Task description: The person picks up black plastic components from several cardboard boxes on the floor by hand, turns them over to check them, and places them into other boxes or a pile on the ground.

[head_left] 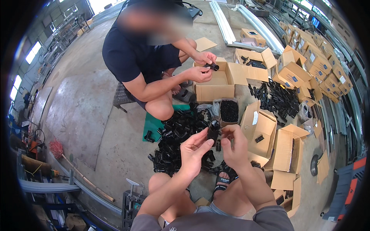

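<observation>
My left hand [195, 151] is closed around a short black plastic fitting [213, 131], held upright between thumb and fingers above my knees. Close beside its right side, my right hand [235, 145] has its thumb and fingertips drawn together; whatever they pinch is too small or hidden to make out. Below and left of my hands spreads a heap of similar black fittings [167, 148], partly on a green sheet [150, 123]. Just beyond my hands stands a small carton [228, 127] filled with tiny black pieces [229, 109].
A co-worker [131, 57] sits opposite, handling a black part [212, 67] over an open carton [214, 92]. At my right, an open carton [254, 123] contains one fitting. More black parts [275, 100] lie beyond it. A broom [56, 148] lies left.
</observation>
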`<control>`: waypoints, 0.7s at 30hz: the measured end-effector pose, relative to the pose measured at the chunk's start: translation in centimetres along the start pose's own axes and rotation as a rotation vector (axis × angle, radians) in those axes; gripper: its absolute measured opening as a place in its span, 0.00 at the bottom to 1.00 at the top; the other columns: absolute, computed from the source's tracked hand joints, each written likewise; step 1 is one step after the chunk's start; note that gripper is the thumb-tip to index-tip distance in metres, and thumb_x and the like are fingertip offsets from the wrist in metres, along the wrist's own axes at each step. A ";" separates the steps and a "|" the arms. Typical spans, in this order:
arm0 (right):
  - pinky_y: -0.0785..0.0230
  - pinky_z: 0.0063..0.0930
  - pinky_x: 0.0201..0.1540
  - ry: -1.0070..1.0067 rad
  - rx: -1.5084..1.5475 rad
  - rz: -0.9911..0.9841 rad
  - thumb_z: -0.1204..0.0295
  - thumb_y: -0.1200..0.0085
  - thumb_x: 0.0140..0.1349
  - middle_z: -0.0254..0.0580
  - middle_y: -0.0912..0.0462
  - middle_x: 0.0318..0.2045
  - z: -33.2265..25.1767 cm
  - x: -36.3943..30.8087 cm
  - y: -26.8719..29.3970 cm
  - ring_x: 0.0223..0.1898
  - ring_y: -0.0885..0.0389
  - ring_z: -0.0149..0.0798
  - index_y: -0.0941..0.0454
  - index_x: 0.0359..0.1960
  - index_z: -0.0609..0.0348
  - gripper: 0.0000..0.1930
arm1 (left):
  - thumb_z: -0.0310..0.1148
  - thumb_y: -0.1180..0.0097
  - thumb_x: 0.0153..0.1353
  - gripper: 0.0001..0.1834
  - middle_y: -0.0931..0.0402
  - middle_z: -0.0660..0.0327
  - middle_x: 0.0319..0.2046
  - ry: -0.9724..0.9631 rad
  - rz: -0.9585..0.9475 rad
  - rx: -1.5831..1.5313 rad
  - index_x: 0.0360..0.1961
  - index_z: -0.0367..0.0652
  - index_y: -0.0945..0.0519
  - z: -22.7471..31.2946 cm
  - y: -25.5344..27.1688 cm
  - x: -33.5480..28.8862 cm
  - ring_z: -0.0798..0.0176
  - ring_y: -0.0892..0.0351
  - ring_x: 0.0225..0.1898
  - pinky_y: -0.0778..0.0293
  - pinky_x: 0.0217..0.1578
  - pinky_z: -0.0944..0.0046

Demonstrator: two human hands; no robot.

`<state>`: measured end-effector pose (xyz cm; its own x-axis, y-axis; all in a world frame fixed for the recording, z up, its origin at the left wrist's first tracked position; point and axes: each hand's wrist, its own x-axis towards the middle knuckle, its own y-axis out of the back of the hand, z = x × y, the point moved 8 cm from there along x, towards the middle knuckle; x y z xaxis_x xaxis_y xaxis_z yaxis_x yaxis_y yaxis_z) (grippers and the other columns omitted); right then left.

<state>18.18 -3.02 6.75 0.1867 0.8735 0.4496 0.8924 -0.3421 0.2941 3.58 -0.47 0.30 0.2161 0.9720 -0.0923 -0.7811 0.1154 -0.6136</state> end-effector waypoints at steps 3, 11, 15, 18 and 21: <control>0.29 0.27 0.34 0.049 0.042 0.032 0.76 0.39 0.59 0.46 0.21 0.36 -0.8 0.2 0.0 0.34 0.20 0.38 0.22 0.42 0.63 0.10 | 0.18 0.38 0.60 0.22 0.19 0.53 0.51 0.000 0.024 -0.010 0.57 0.33 0.22 0.0 0.5 0.1 0.66 0.20 0.52 0.25 0.55 0.65; 0.26 0.31 0.34 0.242 -0.249 -0.031 0.80 0.39 0.57 0.47 0.19 0.38 -1.8 0.3 -0.3 0.36 0.18 0.41 0.22 0.43 0.63 0.12 | 0.17 0.37 0.59 0.22 0.19 0.52 0.51 0.003 0.030 -0.003 0.56 0.33 0.21 -0.1 0.7 0.2 0.65 0.20 0.52 0.24 0.55 0.65; 0.25 0.34 0.35 0.102 -0.096 0.048 0.79 0.39 0.58 0.48 0.19 0.37 -1.6 0.1 -0.4 0.35 0.18 0.46 0.23 0.42 0.63 0.11 | 0.17 0.37 0.59 0.22 0.18 0.53 0.50 -0.015 0.036 -0.020 0.56 0.33 0.21 0.2 1.0 0.1 0.66 0.20 0.51 0.24 0.54 0.65; 0.25 0.36 0.36 0.126 -0.150 -0.004 0.78 0.39 0.59 0.48 0.20 0.35 -0.8 0.0 -0.6 0.35 0.18 0.48 0.23 0.41 0.63 0.10 | 0.17 0.36 0.59 0.22 0.18 0.54 0.50 -0.005 0.045 -0.002 0.56 0.33 0.21 0.1 1.0 0.1 0.67 0.20 0.51 0.24 0.54 0.66; 0.26 0.37 0.36 0.124 -0.228 -0.044 0.77 0.39 0.60 0.49 0.21 0.34 -0.3 -0.2 -0.7 0.34 0.19 0.49 0.24 0.40 0.63 0.08 | 0.18 0.36 0.59 0.22 0.18 0.54 0.50 0.006 0.026 0.017 0.56 0.33 0.21 0.0 0.8 0.0 0.67 0.20 0.51 0.24 0.53 0.66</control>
<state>17.37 -3.01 6.73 0.0854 0.8448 0.5282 0.7805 -0.3862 0.4916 2.94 -0.39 -0.15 0.1993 0.9734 -0.1132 -0.7963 0.0936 -0.5976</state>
